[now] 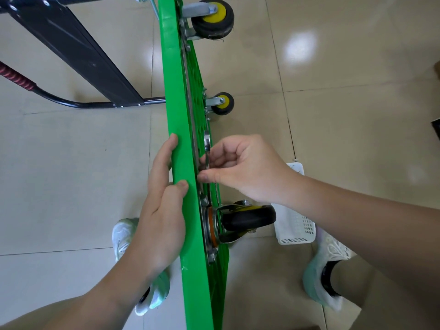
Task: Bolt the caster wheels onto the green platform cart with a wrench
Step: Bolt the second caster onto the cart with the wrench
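The green platform cart (181,96) stands on its edge, running from the top of the view down to the bottom. My left hand (164,206) grips its upper rim from the left, thumb on the edge. My right hand (240,167) pinches a silver wrench (206,148) against the cart's underside, just above the near swivel caster (245,220) with its black wheel. Two more casters with yellow hubs, one far (212,17) and one in the middle (221,103), stick out to the right. The wrench's lower end is hidden behind my fingers.
The cart's black folded handle (71,44) with a red grip (16,78) lies on the tiled floor at left. A white slotted basket (295,225) stands on the floor right of the near caster. My two feet in pale shoes flank the cart.
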Tool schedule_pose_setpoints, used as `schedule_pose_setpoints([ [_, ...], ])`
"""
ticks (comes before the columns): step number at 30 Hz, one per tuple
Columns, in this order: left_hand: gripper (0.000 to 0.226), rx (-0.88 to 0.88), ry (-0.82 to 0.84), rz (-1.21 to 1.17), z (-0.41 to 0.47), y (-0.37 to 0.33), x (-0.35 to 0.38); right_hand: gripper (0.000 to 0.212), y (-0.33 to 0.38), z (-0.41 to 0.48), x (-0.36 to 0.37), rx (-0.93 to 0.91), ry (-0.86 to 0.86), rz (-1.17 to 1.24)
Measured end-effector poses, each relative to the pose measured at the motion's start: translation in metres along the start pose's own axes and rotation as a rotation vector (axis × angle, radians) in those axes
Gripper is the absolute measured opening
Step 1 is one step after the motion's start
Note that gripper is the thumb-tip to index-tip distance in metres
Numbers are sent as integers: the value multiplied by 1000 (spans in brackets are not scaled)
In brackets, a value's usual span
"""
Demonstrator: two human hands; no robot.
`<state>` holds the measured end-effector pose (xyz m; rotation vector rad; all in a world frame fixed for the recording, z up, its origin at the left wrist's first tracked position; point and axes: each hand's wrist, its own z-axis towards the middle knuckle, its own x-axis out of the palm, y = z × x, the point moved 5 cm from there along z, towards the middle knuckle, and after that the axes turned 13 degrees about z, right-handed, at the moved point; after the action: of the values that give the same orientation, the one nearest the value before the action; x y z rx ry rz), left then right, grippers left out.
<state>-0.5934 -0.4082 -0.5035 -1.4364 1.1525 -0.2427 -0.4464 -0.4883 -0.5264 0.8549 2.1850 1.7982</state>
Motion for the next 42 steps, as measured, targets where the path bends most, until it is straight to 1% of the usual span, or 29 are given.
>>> schedule_pose_setpoints([
  [5,67,-11,11,-4,0,-2,2,21,-21,27,-13,160,-85,88],
  [8,69,-3,27,-25,0,0,2,25,-42,40,-19,291,-109,158],
  [10,67,-5,29,-37,1,3,0,33,-58,46,-21,379,-104,173],
  [13,68,-7,46,-36,2,5,0,54,-79,50,-24,478,-108,218],
  [16,69,-18,66,-34,3,5,0,60,-94,47,-23,535,-106,302],
  [18,69,-20,65,-30,4,4,0,57,-98,46,-22,546,-124,348],
  [21,67,-6,56,-20,3,3,0,41,-89,52,-29,491,-189,341],
  [24,67,4,46,-22,2,2,0,14,-50,58,-42,310,-250,286],
  [26,65,6,36,-39,2,2,0,8,-19,53,-41,182,-238,263],
  [30,64,2,19,-43,1,2,1,18,18,22,-17,23,-109,164],
  [34,64,-2,9,-42,-1,0,1,25,20,-9,-3,-51,-49,169],
  [39,63,13,1,-21,0,0,0,29,10,-23,7,-102,1,98],
  [42,64,16,0,-14,0,2,1,27,6,-18,4,-89,-23,84],
])
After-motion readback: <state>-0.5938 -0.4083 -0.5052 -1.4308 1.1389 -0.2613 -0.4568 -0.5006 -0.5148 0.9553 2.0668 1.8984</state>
